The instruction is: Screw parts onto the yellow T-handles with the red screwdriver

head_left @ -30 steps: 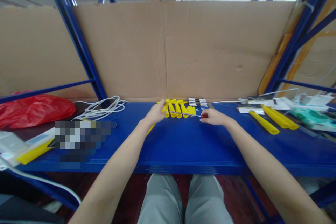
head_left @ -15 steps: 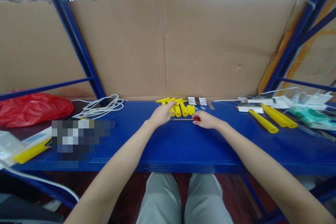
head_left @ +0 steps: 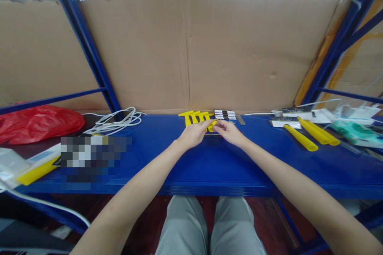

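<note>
Fingers of the left hand (head_left: 193, 134) and right hand (head_left: 228, 130) meet at a yellow piece (head_left: 211, 128) just below the frame's centre; whether they are clamped I cannot tell. It looks light, stiff and slick, best pinched along its sides, near yellow T-shaped pieces (head_left: 187, 118) on the blue surface (head_left: 197, 165).

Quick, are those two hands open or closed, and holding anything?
Left hand: fingers at a yellow piece; whether open or closed on it cannot be told.
Right hand: fingers bent, also at the yellow piece; grip cannot be told.

Smooth plas. T-pieces (head_left: 187, 119), glossy mtl. shelf (head_left: 197, 167), matt cardbd. (head_left: 239, 55)
</note>
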`<control>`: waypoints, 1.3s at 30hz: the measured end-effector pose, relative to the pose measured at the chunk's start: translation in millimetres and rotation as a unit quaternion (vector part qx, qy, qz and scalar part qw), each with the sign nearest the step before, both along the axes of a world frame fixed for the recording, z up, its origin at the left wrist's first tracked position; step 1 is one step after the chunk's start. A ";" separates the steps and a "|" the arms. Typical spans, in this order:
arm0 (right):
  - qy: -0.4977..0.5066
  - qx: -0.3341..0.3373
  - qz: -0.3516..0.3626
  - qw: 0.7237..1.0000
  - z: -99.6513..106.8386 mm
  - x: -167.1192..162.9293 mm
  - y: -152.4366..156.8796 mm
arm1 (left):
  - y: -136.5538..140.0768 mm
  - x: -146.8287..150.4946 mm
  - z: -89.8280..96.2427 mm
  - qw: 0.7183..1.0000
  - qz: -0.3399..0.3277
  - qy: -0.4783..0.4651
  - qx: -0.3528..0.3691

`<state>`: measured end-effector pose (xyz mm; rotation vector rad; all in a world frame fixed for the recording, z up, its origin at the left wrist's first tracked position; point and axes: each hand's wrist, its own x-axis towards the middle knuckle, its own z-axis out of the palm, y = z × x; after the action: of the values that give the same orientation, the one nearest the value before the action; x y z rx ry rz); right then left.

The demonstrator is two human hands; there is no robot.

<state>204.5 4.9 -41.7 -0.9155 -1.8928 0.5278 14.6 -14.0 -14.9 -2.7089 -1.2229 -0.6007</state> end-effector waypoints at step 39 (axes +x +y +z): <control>0.212 -0.111 0.036 0.970 11.7 -15.5 -20.7 | 0.4 2.4 -1.3 0.997 -0.046 -0.055 0.005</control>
<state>189.0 -15.8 -30.0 -0.8009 -1.5019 0.9165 17.0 -13.6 -16.2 -2.7702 -1.1199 -0.7746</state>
